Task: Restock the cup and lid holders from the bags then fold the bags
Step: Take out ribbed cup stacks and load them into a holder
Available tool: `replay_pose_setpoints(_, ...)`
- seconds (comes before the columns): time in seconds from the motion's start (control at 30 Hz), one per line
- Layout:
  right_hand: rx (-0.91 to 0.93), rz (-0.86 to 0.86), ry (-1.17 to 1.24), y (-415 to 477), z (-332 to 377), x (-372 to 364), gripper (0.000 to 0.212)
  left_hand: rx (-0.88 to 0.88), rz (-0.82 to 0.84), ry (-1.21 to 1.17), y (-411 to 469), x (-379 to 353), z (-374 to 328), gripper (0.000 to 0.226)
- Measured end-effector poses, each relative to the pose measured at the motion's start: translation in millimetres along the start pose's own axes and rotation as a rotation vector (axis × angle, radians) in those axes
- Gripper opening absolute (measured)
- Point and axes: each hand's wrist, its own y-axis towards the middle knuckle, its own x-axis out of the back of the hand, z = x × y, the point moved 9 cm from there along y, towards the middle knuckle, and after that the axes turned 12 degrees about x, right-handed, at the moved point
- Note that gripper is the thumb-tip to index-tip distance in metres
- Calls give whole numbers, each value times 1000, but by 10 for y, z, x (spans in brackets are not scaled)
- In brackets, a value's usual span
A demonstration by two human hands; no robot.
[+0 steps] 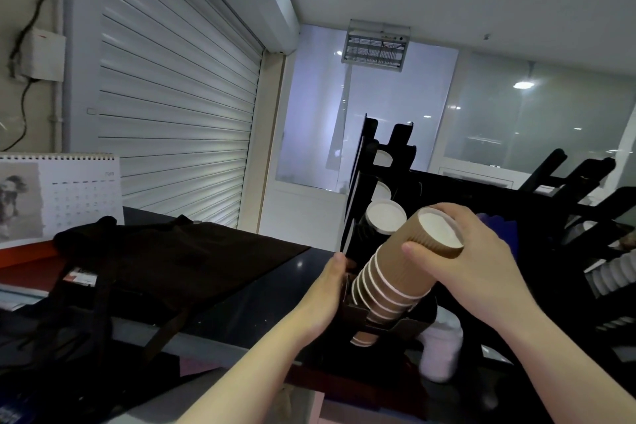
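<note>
A stack of brown ribbed paper cups (392, 279) leans in the lowest slot of the black cup holder (378, 323), bases up. My right hand (471, 262) grips the top cup of the stack near its white base. My left hand (327, 289) rests with straight fingers against the holder's left side. Higher slots of the same holder hold dark cups with white bases (383, 217). A black cloth bag (165, 258) lies flat on the counter to the left.
A second black rack (578, 189) stands at the right, with white lids (616, 272) stacked on their sides in it. A white plastic bag (442, 351) sits beside the holder's base. A desk calendar (58, 193) stands far left before a shut roller shutter.
</note>
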Motion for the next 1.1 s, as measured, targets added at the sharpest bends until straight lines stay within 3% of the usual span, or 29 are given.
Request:
replay_pose_setpoints(0.13, -7, 136, -23, -25, -57, -216, 52, 31, -61, -40, 74, 93, 128, 55)
replay_pose_setpoints(0.2, 33, 278, -138, -34, -29, -396, 59, 23, -107, -51, 59, 226, 201, 47)
replay_pose_setpoints(0.3, 47, 450, -284, -65, -57, -661, 84, 2, -115, 27, -81, 393, 280, 41)
replay_pose_setpoints(0.43, 118, 444, -334, 4, 71, -767, 78, -35, -145, 105, -195, 549, 230, 27)
replay_pose_setpoints(0.63, 46, 366, -283, -61, -52, -620, 70, -107, -185, 183, -386, 601, 60, 16)
replay_pose_setpoints(0.73, 63, 303, -303, -136, -69, -596, 74, -113, -184, 196, -472, 575, 9, 16)
replay_pose_setpoints(0.87, 64, 340, -411, -170, -90, -663, 85, -154, -194, 222, -645, 522, -120, 18)
replay_pose_setpoints(0.97, 13, 259, -348, -162, -93, -564, 88, -215, -202, 265, -823, 511, -262, 21)
replay_pose_setpoints(1.1, -13, 225, -295, -259, -27, -601, 78, -290, -213, 282, -1053, 507, -445, 27)
